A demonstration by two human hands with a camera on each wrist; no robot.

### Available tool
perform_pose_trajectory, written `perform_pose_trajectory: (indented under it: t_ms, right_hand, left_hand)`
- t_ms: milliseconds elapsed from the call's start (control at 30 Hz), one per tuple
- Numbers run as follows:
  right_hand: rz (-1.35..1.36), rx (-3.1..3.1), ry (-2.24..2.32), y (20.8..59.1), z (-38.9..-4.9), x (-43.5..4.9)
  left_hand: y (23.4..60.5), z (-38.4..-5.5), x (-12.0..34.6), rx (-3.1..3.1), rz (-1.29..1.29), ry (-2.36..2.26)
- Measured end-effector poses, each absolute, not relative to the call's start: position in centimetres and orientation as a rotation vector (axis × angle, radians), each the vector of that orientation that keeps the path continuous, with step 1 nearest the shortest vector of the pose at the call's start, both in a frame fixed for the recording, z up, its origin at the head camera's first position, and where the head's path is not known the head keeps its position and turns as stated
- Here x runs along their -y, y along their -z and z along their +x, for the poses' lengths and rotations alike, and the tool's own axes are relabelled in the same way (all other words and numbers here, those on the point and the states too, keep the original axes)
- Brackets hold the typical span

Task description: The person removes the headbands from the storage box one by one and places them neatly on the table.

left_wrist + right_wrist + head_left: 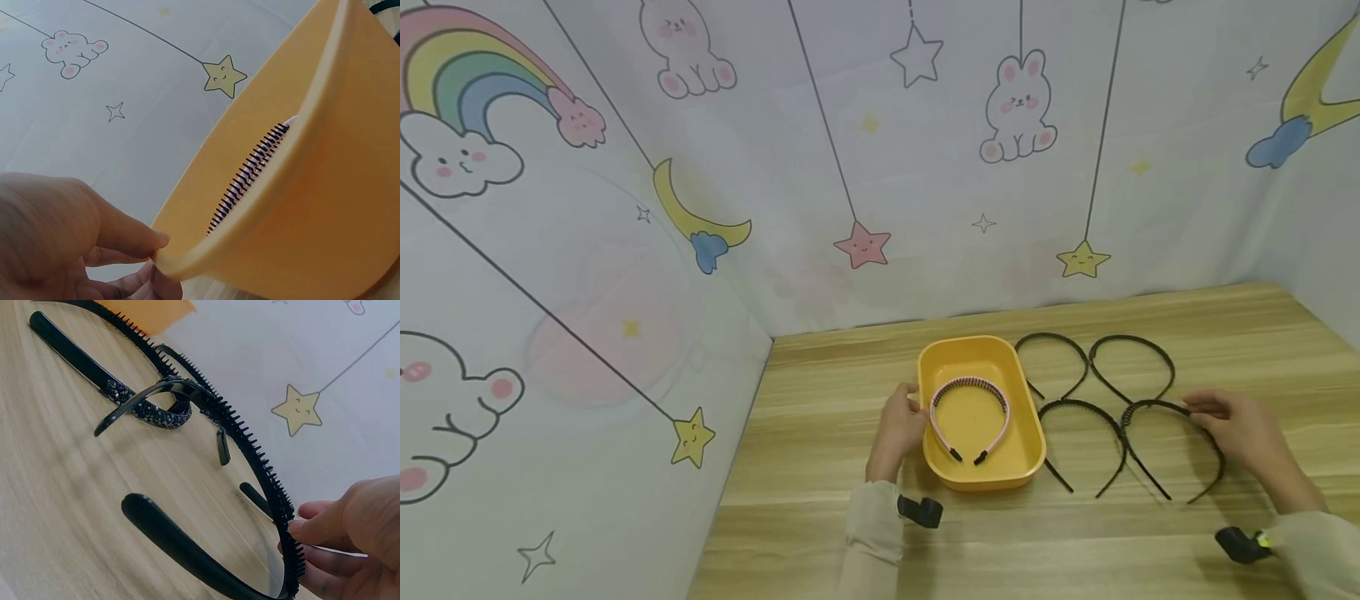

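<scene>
My left hand [898,429] pinches the left rim of a yellow plastic basin [985,483], thumb inside and fingers outside in the left wrist view. Inside the basin lies a pink headband [970,381] with dark comb teeth, its black-tipped ends toward me. To the right, my right hand [1240,429] holds the right side of a black toothed headband [265,472] between thumb and fingers. This is the front right one of several black headbands laid out beside the basin. A glittery headband [150,417] overlaps it in the right wrist view.
The other black headbands, at back left [1052,335], back right [1131,338] and front left [1082,404], lie close together on the wood-grain table [820,400]. A cartoon-printed cloth [925,167] hangs behind the table and along its left side.
</scene>
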State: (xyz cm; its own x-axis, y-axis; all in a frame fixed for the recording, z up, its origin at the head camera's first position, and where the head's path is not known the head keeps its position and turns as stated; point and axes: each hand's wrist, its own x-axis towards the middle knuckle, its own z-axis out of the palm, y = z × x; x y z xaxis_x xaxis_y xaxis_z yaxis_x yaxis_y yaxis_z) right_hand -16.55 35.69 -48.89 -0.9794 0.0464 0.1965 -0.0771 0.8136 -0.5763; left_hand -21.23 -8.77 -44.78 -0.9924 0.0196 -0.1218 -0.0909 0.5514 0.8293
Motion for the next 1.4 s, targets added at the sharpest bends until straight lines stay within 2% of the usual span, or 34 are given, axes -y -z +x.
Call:
perform_pose_trajectory:
  t_ms: [1400]
  right_hand:
    - [-0.011, 2.81, -0.857, 49.31, -16.44, -35.82]
  left_hand:
    - [44.88, -21.17, 8.85, -2.67, -0.051, -1.429]
